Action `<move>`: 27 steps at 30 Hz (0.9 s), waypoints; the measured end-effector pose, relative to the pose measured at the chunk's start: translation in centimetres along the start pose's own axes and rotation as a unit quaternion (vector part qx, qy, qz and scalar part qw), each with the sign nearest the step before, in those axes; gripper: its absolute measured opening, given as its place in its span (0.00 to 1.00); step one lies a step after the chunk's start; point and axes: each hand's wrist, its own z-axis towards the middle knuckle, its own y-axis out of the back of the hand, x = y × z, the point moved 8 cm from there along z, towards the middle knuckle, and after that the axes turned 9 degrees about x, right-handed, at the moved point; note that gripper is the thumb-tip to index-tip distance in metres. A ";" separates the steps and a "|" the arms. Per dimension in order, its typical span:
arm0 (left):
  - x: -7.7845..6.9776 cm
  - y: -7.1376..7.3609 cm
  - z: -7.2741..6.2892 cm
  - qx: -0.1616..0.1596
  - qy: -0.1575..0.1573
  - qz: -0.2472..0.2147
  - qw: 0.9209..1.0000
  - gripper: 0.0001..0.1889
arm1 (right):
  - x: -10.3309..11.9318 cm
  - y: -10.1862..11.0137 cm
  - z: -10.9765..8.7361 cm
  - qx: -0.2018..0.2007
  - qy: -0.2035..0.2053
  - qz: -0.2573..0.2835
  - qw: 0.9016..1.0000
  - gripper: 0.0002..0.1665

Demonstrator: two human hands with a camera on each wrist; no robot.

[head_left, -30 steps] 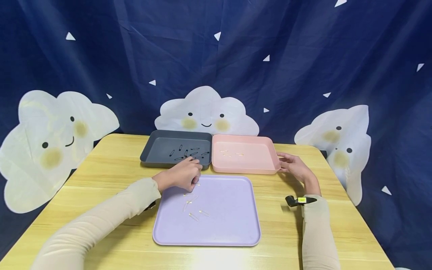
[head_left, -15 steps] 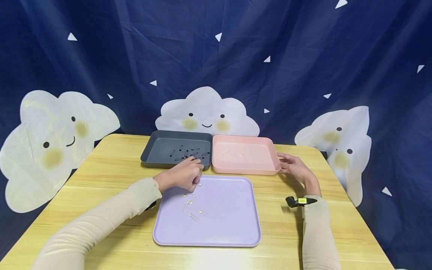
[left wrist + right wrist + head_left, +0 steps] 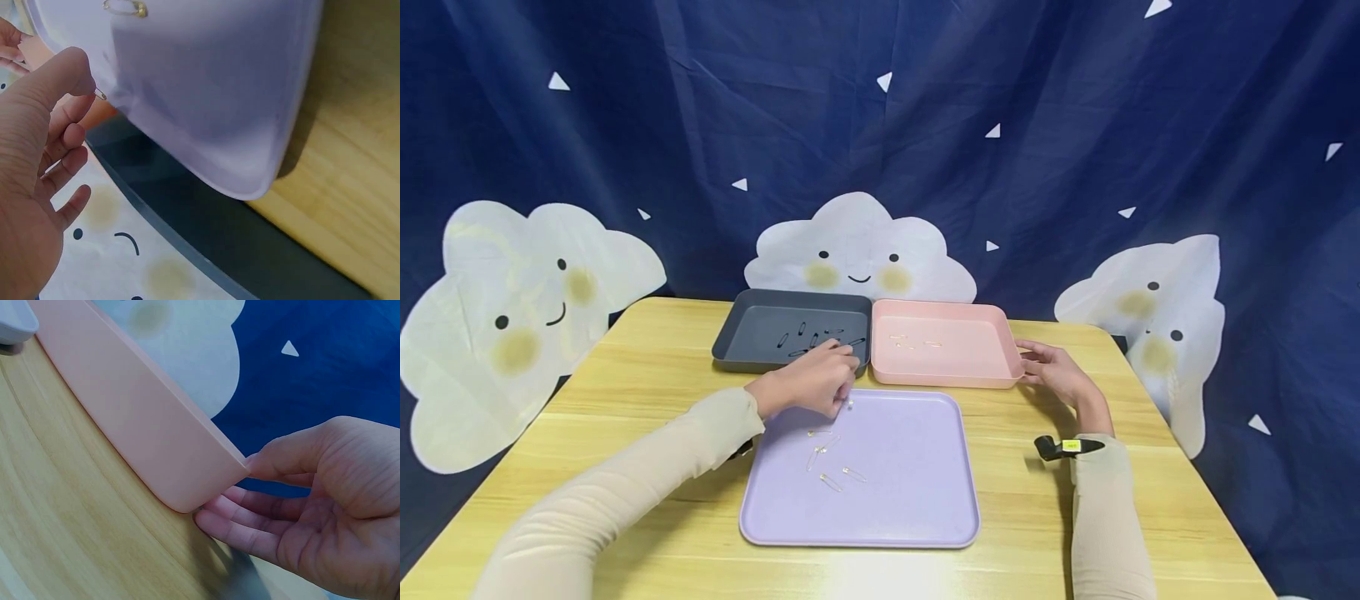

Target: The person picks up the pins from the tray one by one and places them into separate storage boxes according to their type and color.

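Observation:
My left hand (image 3: 822,379) is over the far edge of the lilac tray (image 3: 910,500), its wrist above the tray's far-left corner. Between thumb and forefinger it pinches a small gold safety pin (image 3: 100,94); only one end pokes out. Several more gold safety pins (image 3: 831,482) lie on the left half of that tray. At the right end of the pink tray (image 3: 144,412), my right hand (image 3: 337,500) holds the corner, thumb at the rim and fingers low against the wall. A few gold safety pins (image 3: 932,343) lie inside the pink tray.
Left of the pink tray and against it stands a dark grey tray (image 3: 760,321) with several black safety pins (image 3: 802,328), partly hidden behind my left hand. All three trays stand on a wooden table (image 3: 1022,517). A blue curtain (image 3: 1045,183) with cloud prints hangs behind.
My left hand has shifted slightly right and away from me, with the gold safety pin moving along in its fingers. My right hand and the trays have stayed in place.

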 end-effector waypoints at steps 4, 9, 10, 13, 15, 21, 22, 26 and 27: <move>0.0 0.5 0.4 0.000 -0.003 0.006 1.000 0.11 | -0.1 0.1 0.0 0.000 -0.005 0.004 1.000 0.32; 0.1 1.6 0.9 0.002 -0.004 0.010 1.000 0.14 | -0.1 0.1 -0.1 0.003 -0.008 0.001 1.000 0.33; 0.2 1.8 1.1 0.003 -0.002 0.008 1.000 0.15 | -0.1 0.1 -0.1 0.003 -0.009 0.000 1.000 0.33; 0.2 2.5 1.6 0.005 0.001 0.006 1.000 0.17 | -0.1 0.2 -0.1 0.003 -0.011 -0.003 1.000 0.33; 0.3 2.9 2.0 0.002 0.002 0.009 1.000 0.16 | -0.1 0.2 -0.1 0.002 -0.011 -0.004 1.000 0.33; 0.3 4.1 3.3 -0.020 -0.008 0.033 0.999 0.11 | -0.1 0.1 0.0 0.003 -0.014 0.000 1.000 0.33; 0.3 4.3 3.5 -0.024 -0.009 0.036 0.999 0.10 | -0.1 0.1 0.0 0.003 -0.014 0.000 1.000 0.33; 0.4 5.1 4.2 -0.031 -0.006 0.037 0.999 0.10 | -0.1 0.1 0.0 0.002 -0.013 -0.002 1.000 0.33; 0.5 5.3 4.4 -0.030 -0.003 0.037 0.999 0.10 | -0.2 0.1 0.0 0.002 -0.012 -0.004 1.000 0.33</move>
